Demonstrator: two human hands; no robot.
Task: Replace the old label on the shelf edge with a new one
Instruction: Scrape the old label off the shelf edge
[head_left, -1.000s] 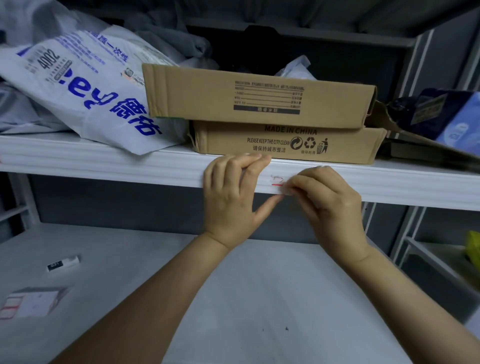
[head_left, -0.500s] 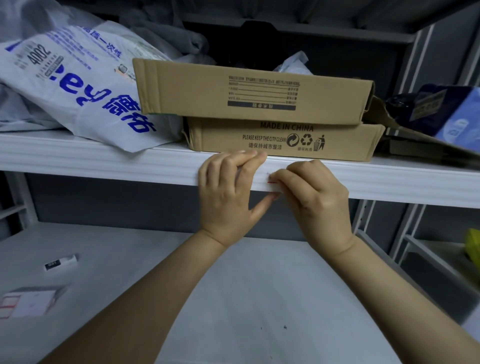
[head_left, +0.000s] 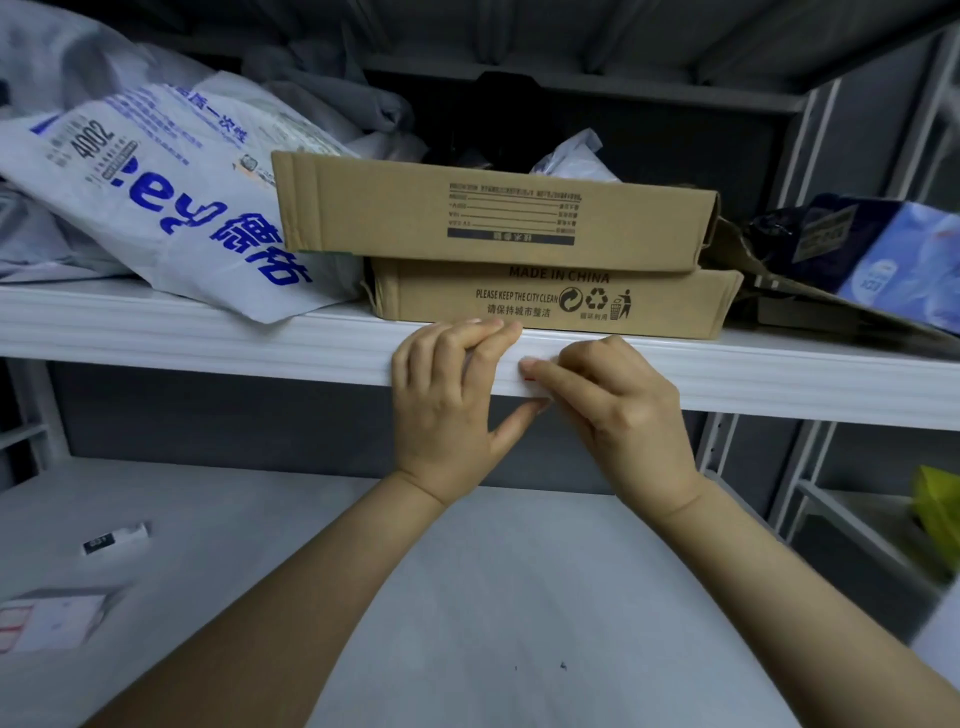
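We find the right hand (head_left: 623, 415) with its bent fingers laid leftward on the label (head_left: 528, 378), which sits on the front face of the shelf edge (head_left: 208, 343) just below the cardboard boxes. Whether this hand pinches a lifted corner or presses the label flat, we cannot tell. The left hand (head_left: 447, 405) touches it from the left and grips the shelf edge, fingers hooked over the top and thumb stretched underneath. Compared with a second ago, the right fingers have slid left across the label: the red marking then in plain view is now hidden except for a sliver at the fingertip. We judge that work on the label is in progress, either peeling or smoothing, and we cannot say whether this is the old label or the new. As to containers, the upper box (head_left: 493, 218) lies on the lower box (head_left: 550, 304); both look closed and their contents are not visible. Left of them a white printed bag (head_left: 156, 197) slumps over the shelf, contents hidden. At far right a blue pack (head_left: 883, 249) rests on torn cardboard. On the lower shelf (head_left: 493, 597), near left, lie a small flat box (head_left: 52, 618) showing red-bordered stickers and a small white item (head_left: 114, 538).
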